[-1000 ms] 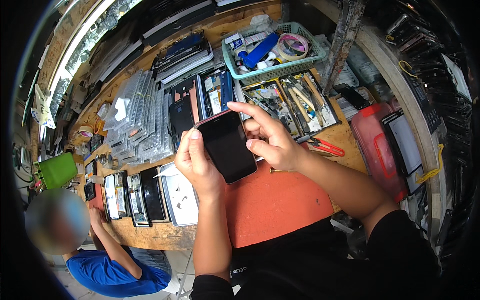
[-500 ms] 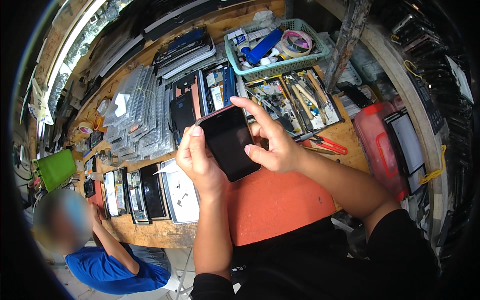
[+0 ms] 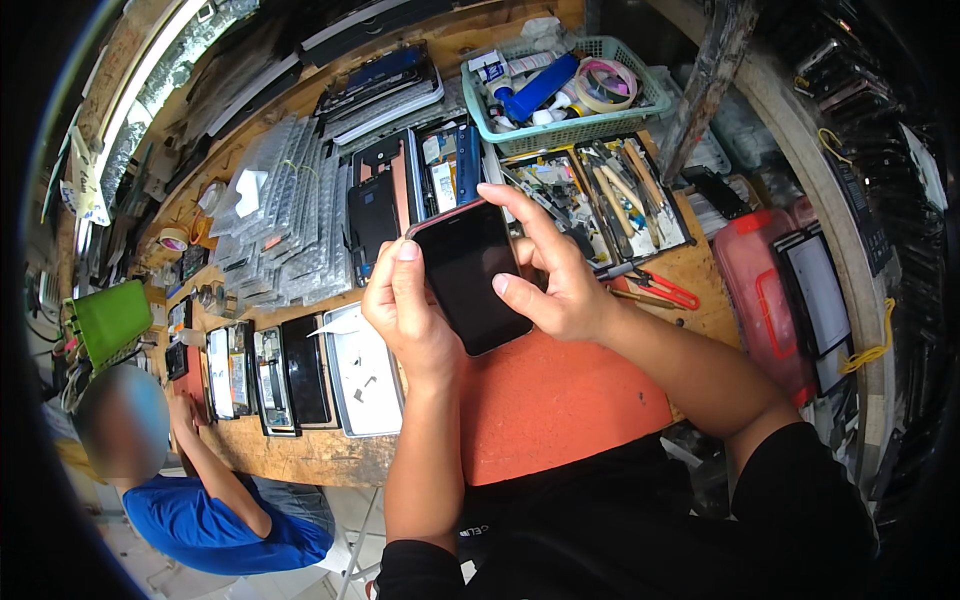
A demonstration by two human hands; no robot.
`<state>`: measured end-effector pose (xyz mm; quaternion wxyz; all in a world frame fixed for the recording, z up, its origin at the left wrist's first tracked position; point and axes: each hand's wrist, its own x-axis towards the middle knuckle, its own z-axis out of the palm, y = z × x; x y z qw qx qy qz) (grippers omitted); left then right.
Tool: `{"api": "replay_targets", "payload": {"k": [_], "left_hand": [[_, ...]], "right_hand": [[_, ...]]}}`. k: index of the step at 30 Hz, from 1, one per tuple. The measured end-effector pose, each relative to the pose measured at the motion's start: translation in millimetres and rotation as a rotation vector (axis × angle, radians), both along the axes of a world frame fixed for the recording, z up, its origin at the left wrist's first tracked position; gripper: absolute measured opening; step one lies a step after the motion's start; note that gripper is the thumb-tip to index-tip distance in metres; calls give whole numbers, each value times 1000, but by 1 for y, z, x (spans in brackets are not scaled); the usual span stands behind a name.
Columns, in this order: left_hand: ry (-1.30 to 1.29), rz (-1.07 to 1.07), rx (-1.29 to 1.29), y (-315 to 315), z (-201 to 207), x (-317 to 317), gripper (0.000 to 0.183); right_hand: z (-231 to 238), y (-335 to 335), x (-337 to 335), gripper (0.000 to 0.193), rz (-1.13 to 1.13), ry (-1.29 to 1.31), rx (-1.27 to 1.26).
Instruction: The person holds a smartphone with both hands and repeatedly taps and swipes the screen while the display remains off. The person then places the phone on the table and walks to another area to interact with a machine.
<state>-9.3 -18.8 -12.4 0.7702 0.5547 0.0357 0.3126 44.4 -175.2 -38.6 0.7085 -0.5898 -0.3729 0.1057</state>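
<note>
Head view, left hand clasping black phone, right hand half-spread, forefinger at top corner, thumb over its front.

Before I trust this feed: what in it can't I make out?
- Phone: its back, facing away from the head view.
- Left hand: some fingers, hidden behind the phone in the head view.
- Dark pieces on the white tray: too small to identify in the head view.
- Co-worker's hand: too small in the head view to tell what it holds.
</note>
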Motion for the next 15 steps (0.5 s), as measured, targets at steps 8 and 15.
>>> {"api": "replay_targets", "payload": {"k": [8,15], "left_hand": [[28,-70,-92,-2,9,-1,23],[24,-22,-61,-3,7,-1,23]], "right_hand": [[7,5,-5,97,-17,-47,-13],[-4,14,-5,108,-140,-213,-27]]}}
